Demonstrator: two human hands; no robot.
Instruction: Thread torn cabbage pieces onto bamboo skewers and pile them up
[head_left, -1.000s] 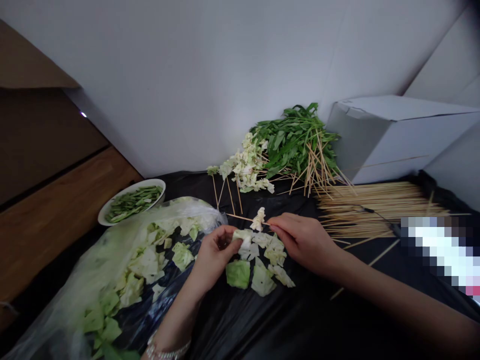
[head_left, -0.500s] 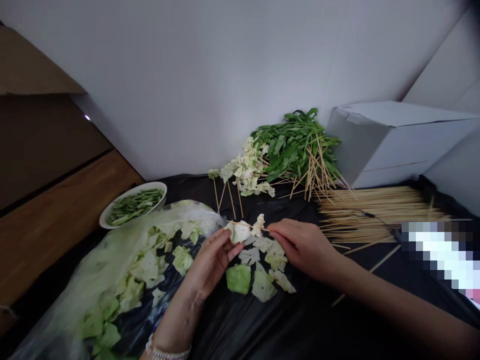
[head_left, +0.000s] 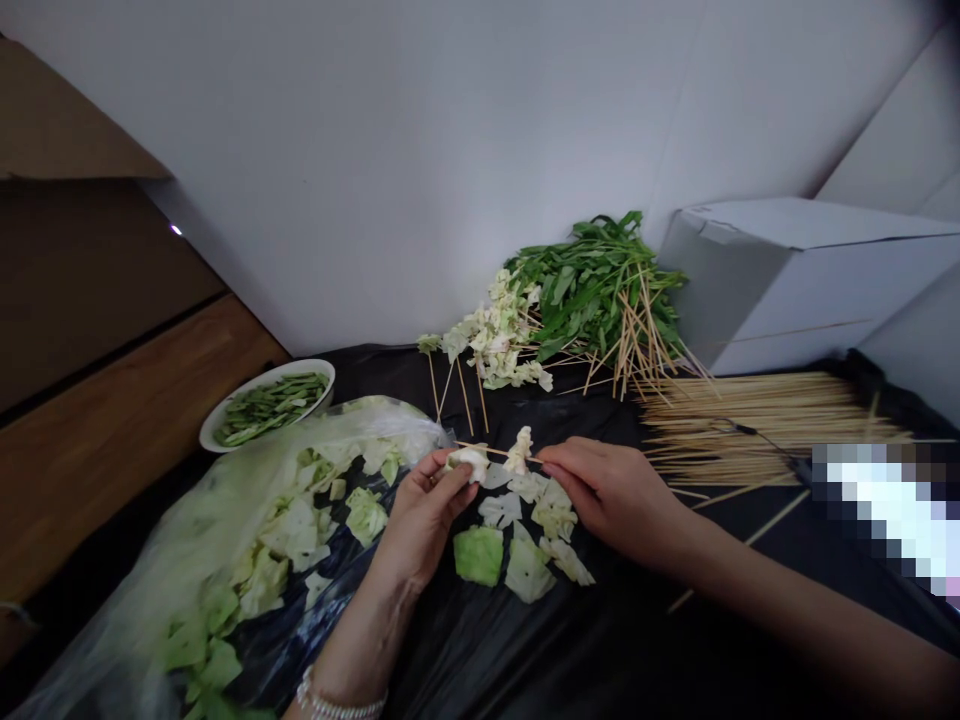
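A thin wooden skewer [head_left: 496, 451] lies level between my hands, with a crumpled pale cabbage piece [head_left: 518, 452] threaded near its right part. My right hand [head_left: 611, 490] pinches the skewer's right end. Another whitish cabbage leaf [head_left: 469, 462] is held between the thumb and fingers of my left hand [head_left: 431, 510], against the left part of the skewer; whether it is pierced I cannot tell. Below the hands, loose cabbage pieces [head_left: 478, 556] rest on the black plastic sheet [head_left: 480, 660].
More cabbage lies in a clear plastic bag [head_left: 187, 500] at left, beside a white bowl [head_left: 327, 398] of green vegetables. Behind are skewered cabbage [head_left: 499, 340], skewered leafy greens [head_left: 585, 285] and a white box [head_left: 817, 270]. Many bare skewers [head_left: 757, 420] lie at right.
My left thumb and fingers have closed over the cabbage leaf, which is now folded and bunched instead of spread flat. My right hand has barely moved.
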